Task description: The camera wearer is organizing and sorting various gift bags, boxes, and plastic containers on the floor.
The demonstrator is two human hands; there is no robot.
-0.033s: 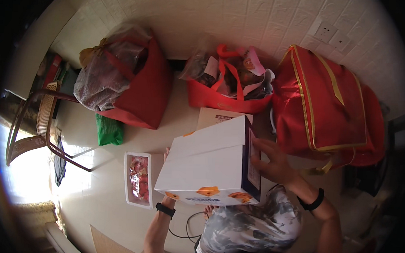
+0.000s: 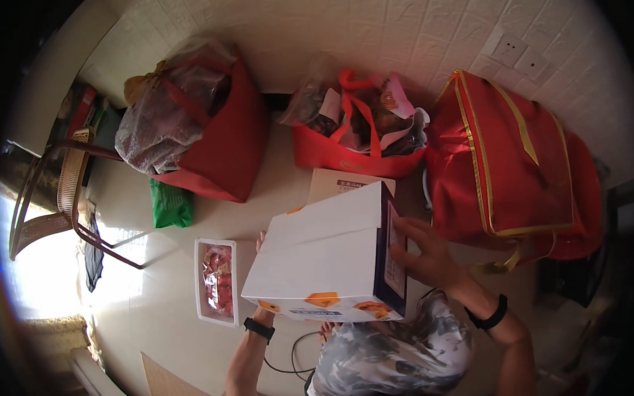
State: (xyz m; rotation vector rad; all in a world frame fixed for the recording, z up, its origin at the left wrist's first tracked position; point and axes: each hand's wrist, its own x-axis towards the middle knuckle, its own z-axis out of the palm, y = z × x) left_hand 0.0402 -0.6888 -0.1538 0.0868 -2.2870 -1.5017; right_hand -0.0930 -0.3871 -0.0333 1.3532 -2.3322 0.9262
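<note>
A large white cardboard box [image 2: 315, 251], with orange food pictures along its near side and a dark blue end, is tilted in front of my lap. My left hand [image 2: 261, 241] holds it at the left side; only a few fingertips show past the edge, and the rest is hidden behind the box. Against the dark end on the right, my right hand [image 2: 428, 256] grips with bent fingers, its fingertips on the panel. To the left of the box, a white open tray [image 2: 199, 281] on the floor contains red-wrapped packets [image 2: 218, 282].
Along the wall stand a red bag [image 2: 234, 145] with plastic wrap, a filled red tote [image 2: 361, 161] and a big red bag with gold trim [image 2: 523, 179]. A flat carton [image 2: 324, 188] lies behind the box. A green packet [image 2: 169, 204] and a chair [image 2: 70, 180] are at left.
The box has turned very slightly, and a little more of its dark end shows. My right fingers have shifted slightly on that end.
</note>
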